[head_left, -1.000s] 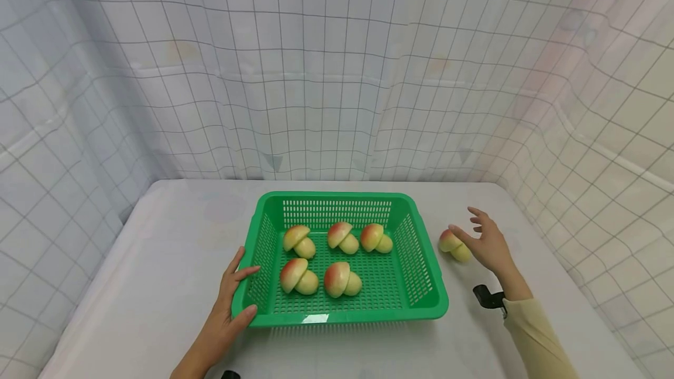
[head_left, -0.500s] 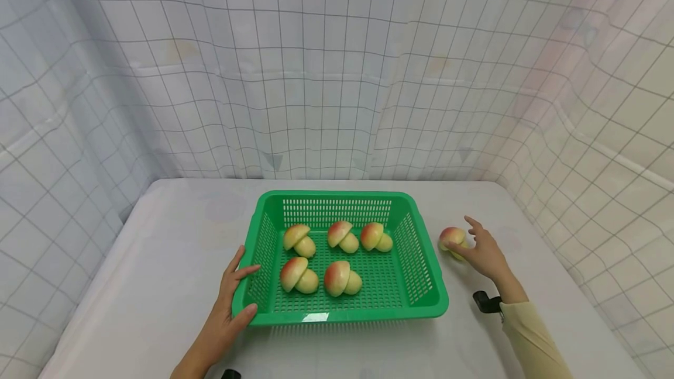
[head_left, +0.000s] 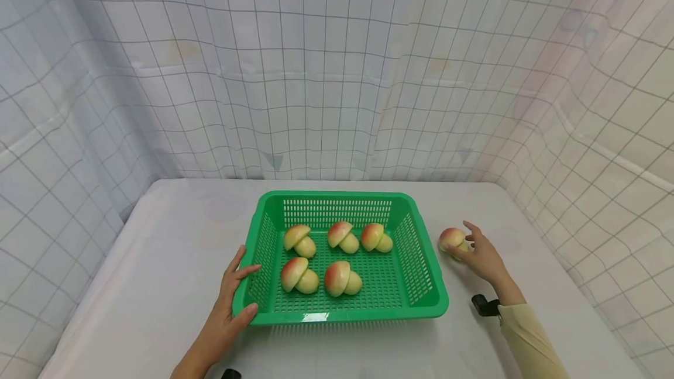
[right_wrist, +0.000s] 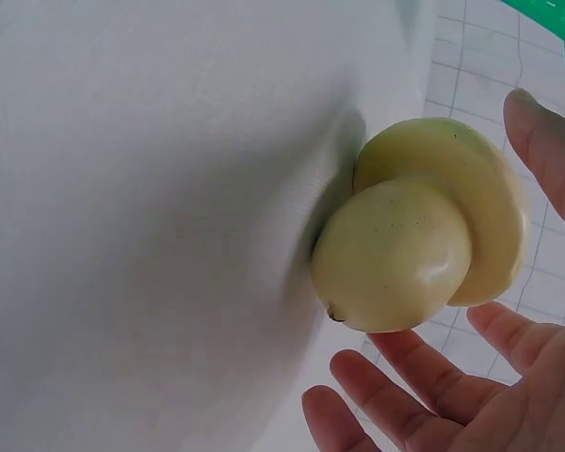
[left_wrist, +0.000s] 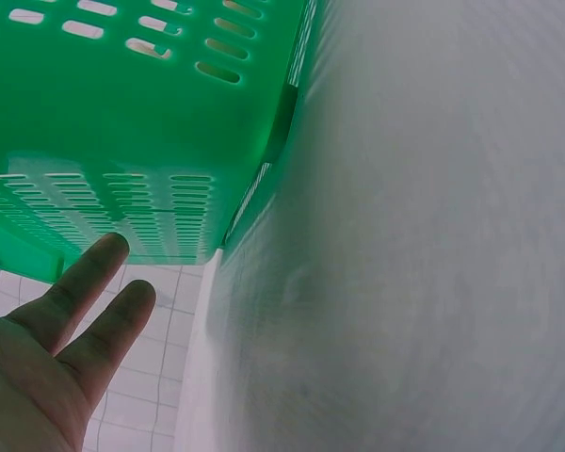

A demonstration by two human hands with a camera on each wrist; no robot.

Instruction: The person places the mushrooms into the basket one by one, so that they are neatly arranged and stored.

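Observation:
A toy mushroom [head_left: 451, 238] with a red-and-yellow cap and pale stem lies on the table to the right of the green basket [head_left: 347, 313]. My right hand [head_left: 485, 259] is around its near right side, thumb and fingers spread. In the right wrist view the thumb stands apart from the mushroom [right_wrist: 395, 254], while some fingertips are close below it; contact is unclear. At the basket's left end, my left hand [head_left: 229, 300] rests with thumb and index finger over the rim. From the left wrist, two straight fingers show beside the basket's slotted wall [left_wrist: 122, 122].
Several similar mushrooms, one of them a front-row mushroom [head_left: 337, 278], lie inside the basket, mostly toward its left and middle. White table cloth [head_left: 158, 262] surrounds the basket. A white gridded curtain [head_left: 337, 104] hangs behind the table and along both sides.
My right hand has come down and slightly left onto the mushroom's near side. The mushroom, the basket and my left hand have stayed in place.

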